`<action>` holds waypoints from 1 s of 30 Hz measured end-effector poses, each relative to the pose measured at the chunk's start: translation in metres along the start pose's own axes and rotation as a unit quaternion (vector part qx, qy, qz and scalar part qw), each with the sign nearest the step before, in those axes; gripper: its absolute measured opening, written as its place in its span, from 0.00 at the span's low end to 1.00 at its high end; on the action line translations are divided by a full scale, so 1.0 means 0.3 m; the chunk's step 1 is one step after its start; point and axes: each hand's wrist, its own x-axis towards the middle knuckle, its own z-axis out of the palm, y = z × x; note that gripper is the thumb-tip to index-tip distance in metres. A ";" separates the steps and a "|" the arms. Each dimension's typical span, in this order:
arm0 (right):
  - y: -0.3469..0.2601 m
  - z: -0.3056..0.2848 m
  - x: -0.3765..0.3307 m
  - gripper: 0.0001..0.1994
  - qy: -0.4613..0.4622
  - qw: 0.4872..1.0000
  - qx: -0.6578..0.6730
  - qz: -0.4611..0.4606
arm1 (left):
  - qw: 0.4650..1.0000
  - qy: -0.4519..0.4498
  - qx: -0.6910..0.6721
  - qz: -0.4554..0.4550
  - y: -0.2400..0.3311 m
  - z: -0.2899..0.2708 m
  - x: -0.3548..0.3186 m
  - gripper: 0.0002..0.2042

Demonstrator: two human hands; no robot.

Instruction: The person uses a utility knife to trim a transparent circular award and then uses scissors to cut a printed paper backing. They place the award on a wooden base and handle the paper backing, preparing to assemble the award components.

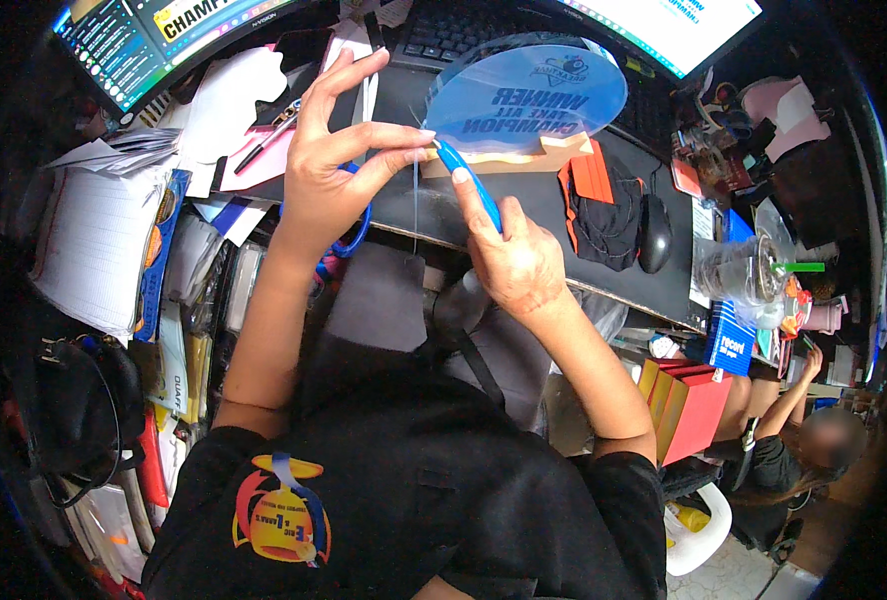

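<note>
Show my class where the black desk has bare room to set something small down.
Bare desk shows between the right hand and the orange-trimmed black pouch, below the round plaque, and in a narrow strip right of the computer mouse. It is crowded left, with papers and a pen, and right, around the plastic cup.

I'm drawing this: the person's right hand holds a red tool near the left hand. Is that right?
Not quite: the tool is blue, not red, in the head view. The right hand does hold it near the left hand.
</note>
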 end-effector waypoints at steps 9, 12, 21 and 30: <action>0.026 -0.009 -0.028 0.35 -0.071 0.996 -0.060 -0.015 | 1.000 -0.012 -0.004 -0.020 -0.005 -0.013 -0.016 0.10; 0.030 -0.014 -0.032 0.35 -0.079 0.994 -0.068 -0.018 | 1.000 -0.010 -0.009 -0.024 -0.006 -0.014 -0.018 0.09; 0.033 -0.031 -0.035 0.39 -0.101 0.992 -0.080 -0.009 | 0.999 0.001 -0.022 -0.035 -0.009 -0.018 -0.021 0.09; 0.007 -0.064 -0.019 0.34 -0.099 0.985 -0.138 -0.021 | 0.999 -0.002 -0.023 -0.032 -0.015 -0.020 -0.020 0.08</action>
